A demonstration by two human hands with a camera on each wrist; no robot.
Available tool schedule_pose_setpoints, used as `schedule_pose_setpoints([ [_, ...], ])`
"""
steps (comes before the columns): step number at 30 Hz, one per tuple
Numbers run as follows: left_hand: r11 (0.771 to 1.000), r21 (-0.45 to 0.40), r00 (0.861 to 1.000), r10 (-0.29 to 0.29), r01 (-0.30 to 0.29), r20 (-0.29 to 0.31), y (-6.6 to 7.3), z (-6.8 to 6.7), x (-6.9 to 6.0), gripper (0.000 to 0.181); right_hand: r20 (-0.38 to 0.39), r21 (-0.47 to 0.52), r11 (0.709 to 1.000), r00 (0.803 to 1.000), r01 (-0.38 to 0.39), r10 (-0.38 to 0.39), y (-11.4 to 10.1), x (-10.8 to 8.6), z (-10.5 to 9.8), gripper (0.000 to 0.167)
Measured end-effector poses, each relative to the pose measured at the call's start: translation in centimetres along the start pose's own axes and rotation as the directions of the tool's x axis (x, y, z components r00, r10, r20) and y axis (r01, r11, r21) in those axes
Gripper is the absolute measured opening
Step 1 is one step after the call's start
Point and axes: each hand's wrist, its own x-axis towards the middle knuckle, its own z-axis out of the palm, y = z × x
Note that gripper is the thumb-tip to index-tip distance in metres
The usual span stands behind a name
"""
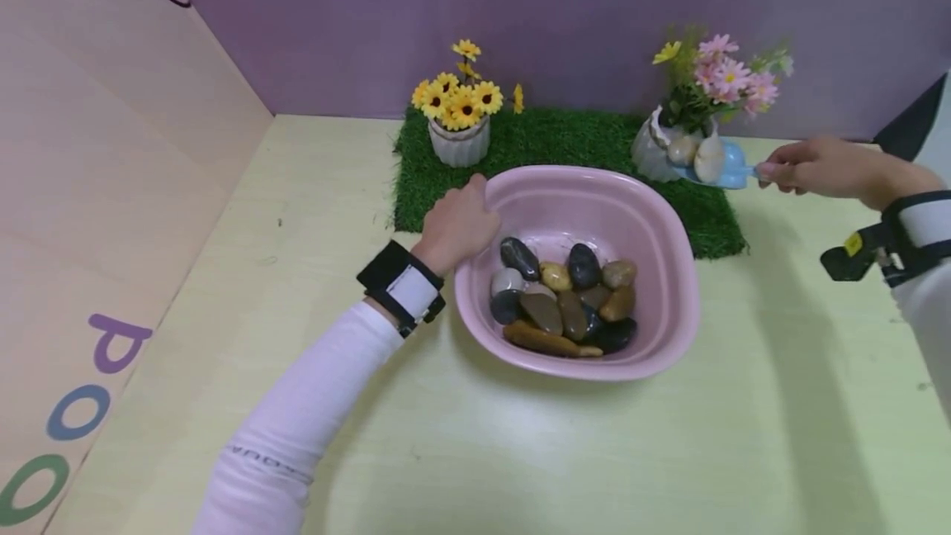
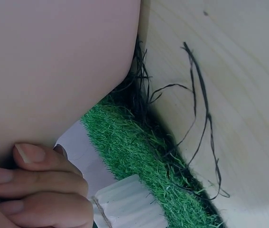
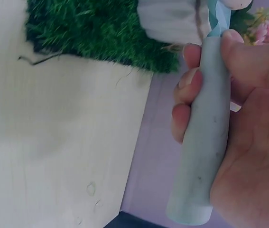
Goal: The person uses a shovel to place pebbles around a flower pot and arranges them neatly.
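Note:
In the head view, my left hand (image 1: 459,221) grips the upper left rim of a pink basin (image 1: 679,304) holding several wet stones (image 1: 541,312) in brown, black, white and yellow. Curled fingers (image 2: 49,187) show at the basin's side in the left wrist view. At the right, my right hand (image 1: 832,172) holds a light blue scoop (image 1: 735,170) by its pale handle (image 3: 203,128), fingers wrapped round it. Two pale stones (image 1: 708,159) lie on the scoop, in front of the white pot (image 1: 650,149) with pink flowers (image 1: 728,77); whether scoop and pot touch, I cannot tell.
A green turf mat (image 1: 565,134) lies behind and partly under the basin on the pale wooden table (image 1: 416,452). Yellow flowers (image 1: 461,101) stand in a white pot (image 1: 459,147) on the mat's left. A purple backdrop (image 1: 334,40) rises behind; a panel with coloured letters (image 1: 78,413) is at left.

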Motion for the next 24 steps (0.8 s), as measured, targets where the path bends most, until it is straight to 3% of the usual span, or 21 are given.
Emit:
schedule_pose_setpoints([
  [14,1.0,-0.007,1.0,0.001,-0.001,0.002,-0.2,0.2,0.0,0.048,-0.012,0.042,0.997,0.998,0.059,-0.059,2.0,-0.1,1.6,0.068],
  [24,1.0,0.001,1.0,-0.001,0.001,0.001,-0.1,0.3,0.0,0.049,0.007,0.032,0.998,0.998,0.055,-0.056,2.6,0.1,2.3,0.068],
])
